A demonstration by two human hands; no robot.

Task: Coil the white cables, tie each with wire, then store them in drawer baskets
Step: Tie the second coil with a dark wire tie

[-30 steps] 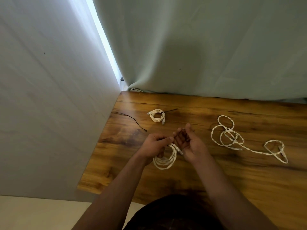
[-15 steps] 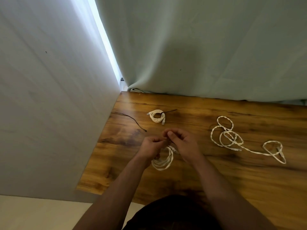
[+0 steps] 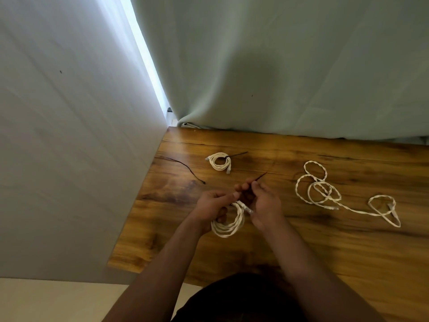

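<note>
The left hand (image 3: 212, 204) holds a white coil (image 3: 228, 223) just above the bench (image 3: 325, 252). The right hand (image 3: 264, 203) pinches a dark wire (image 3: 256, 180) at the coil's top. Farther right lies a loose cable (image 3: 325, 194). Farther back sit a tied coil (image 3: 219, 161) and a spare wire (image 3: 185, 167).

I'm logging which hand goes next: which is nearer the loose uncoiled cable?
Right. The right hand is beside the loose cable; the left hand is farther, gripping the coil.
</note>
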